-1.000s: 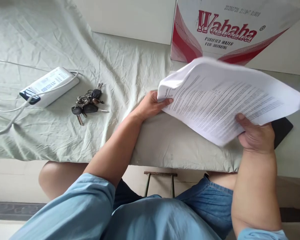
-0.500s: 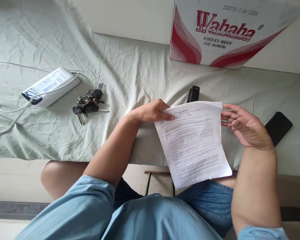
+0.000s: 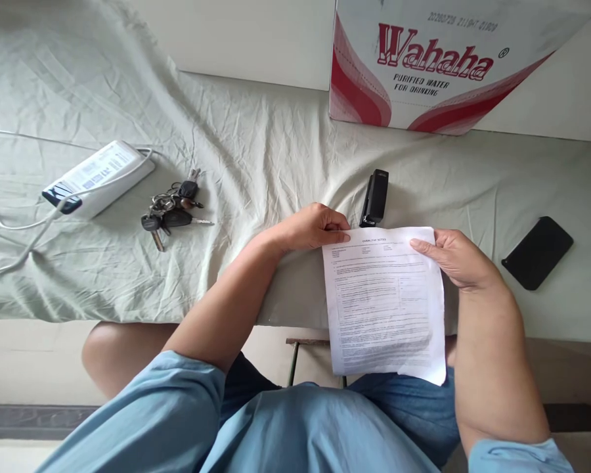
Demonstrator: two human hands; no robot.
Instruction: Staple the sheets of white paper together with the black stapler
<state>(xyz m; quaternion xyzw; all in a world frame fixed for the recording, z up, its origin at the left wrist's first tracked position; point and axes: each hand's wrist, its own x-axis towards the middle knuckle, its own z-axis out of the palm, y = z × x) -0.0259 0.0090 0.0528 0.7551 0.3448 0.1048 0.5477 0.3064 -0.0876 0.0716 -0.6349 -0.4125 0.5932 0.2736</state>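
Pinching the top corners of the printed sheets [image 3: 384, 305], the fingers of the left hand [image 3: 312, 226] and right hand [image 3: 450, 256] are closed on them; the sheets hang over the desk [image 3: 256, 151] edge, just before a black stapler [image 3: 375, 197].

the carton [image 3: 438, 66] reads "wahaha" (below: "purified water for drinking").

A lived-in home room, not an office: beyond the hands a wrinkled green sheet [image 3: 256, 144] covers the table, with keys [image 3: 170, 209], a drinking-water carton [image 3: 423, 66] (printed "Wahaha") and a phone [image 3: 538, 252].
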